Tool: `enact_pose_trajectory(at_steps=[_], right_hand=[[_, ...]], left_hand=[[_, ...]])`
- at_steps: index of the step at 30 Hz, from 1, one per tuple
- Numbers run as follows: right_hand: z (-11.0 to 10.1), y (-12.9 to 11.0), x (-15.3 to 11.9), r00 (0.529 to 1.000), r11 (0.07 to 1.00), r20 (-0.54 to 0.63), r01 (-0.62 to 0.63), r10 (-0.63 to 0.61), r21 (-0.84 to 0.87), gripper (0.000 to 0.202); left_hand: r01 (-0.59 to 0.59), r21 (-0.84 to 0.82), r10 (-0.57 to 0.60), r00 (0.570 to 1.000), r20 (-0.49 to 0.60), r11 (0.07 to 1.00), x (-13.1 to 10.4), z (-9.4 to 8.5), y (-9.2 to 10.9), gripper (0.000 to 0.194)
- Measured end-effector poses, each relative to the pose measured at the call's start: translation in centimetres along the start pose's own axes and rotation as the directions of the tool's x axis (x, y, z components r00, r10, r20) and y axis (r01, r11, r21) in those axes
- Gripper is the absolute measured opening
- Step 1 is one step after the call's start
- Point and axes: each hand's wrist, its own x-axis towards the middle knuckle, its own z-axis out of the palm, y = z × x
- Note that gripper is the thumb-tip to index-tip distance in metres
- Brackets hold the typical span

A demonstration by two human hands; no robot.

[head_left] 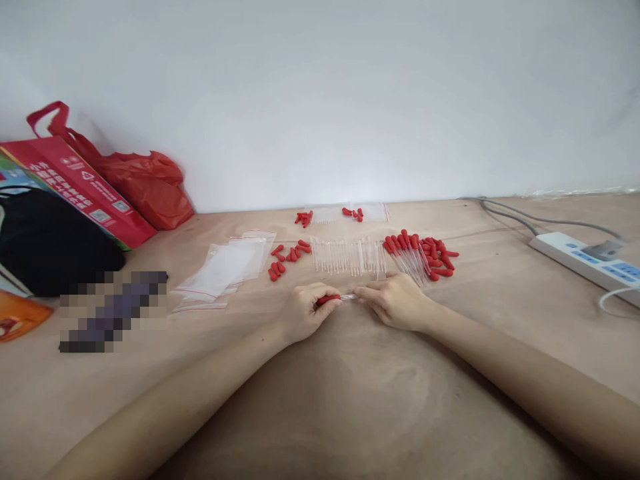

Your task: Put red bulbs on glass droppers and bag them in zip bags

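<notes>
My left hand is closed around a red rubber dropper bulb. My right hand pinches a clear glass dropper tube, whose left end meets the bulb; how deep it sits inside is hidden by my fingers. Just beyond my hands lies a row of bare glass tubes. To its right are droppers with red bulbs fitted, side by side, and a heap of loose red bulbs. More loose bulbs are scattered left of the row.
Clear zip bags lie overlapping at the left. Farther back, two small bags with tubes and red bulbs rest near the wall. A power strip with cables is at right; a red plastic bag and black bag stand left.
</notes>
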Motion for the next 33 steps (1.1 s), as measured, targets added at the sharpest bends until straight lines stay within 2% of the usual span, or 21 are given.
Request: enact_pose_trajectory(at_steps=[15,22,24,26,27,29,31,33], right_hand=[[0.5,-0.6,0.3,1.0,1.0,-0.003,-0.005,0.005,0.027,0.027],[-1.0,-0.7,1.0,1.0,0.999,0.006,0.026,-0.026,-0.039,0.024],[-1.3,-0.2,1.1,1.0,0.999,0.013,-0.016,0.016,-0.032,0.022],[-1.4,1.1,1.0,0.99,0.991,-0.024,-0.136,0.136,0.021,0.024],[-1.4,2.0,0.9,0.973,0.973,-0.056,-0.222,0.225,0.063,0.025],[-1.2,4.1,0.6,0.89,0.894,-0.123,-0.42,0.44,0.159,0.028],[-0.8,6.0,0.2,0.75,0.757,-0.136,-0.613,0.647,0.224,0.026],[-0.4,7.1,-0.1,0.626,0.633,-0.116,-0.733,0.771,0.247,0.022]], left_hand=[[-0.089,-0.021,0.089,0.996,0.026,0.996,-0.1,0.1,-0.1,0.015],[-0.088,0.02,0.089,0.995,-0.037,0.996,0.5,-0.1,-0.2,0.014],[-0.098,0.052,0.1,0.994,-0.041,0.994,0.5,-0.4,-0.6,0.018],[-0.054,0.147,0.066,0.995,-0.078,0.988,0.5,-0.8,-1.4,0.031],[-0.005,0.209,0.029,0.993,-0.112,0.978,0.5,-1.1,-1.9,0.036],[0.118,0.321,-0.054,0.978,-0.202,0.94,0.7,-1.8,-3.0,0.036],[0.233,0.399,-0.125,0.952,-0.278,0.887,1.0,-2.5,-3.9,0.029],[0.327,0.459,-0.196,0.93,-0.31,0.826,1.3,-3.2,-4.5,0.025]])
